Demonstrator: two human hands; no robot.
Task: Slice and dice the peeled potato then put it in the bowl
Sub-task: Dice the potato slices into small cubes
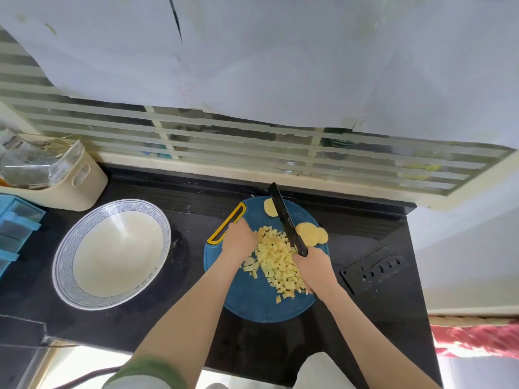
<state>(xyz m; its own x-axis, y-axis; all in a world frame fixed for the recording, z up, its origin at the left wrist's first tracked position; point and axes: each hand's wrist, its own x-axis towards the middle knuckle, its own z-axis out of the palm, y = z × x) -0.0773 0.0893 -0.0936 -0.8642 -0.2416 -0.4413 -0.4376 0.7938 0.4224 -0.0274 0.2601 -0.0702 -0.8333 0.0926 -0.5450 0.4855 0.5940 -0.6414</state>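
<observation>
Right hand (314,269): clenched round the handle of a black-bladed kitchen knife (283,217), whose blade points away across the board.
Left hand (238,242): set against the left side of the dice; its fingers are hidden, so its grasp cannot be told.
Potato: pale yellow diced potato cubes (276,259) heaped mid-board; round potato slices (311,234) lie beyond the blade.
Board: round blue plastic cutting board (252,301) on the black counter (112,324).
Bowl: wide white ceramic bowl (63,256) with a blue-patterned rim, left of the board.
</observation>
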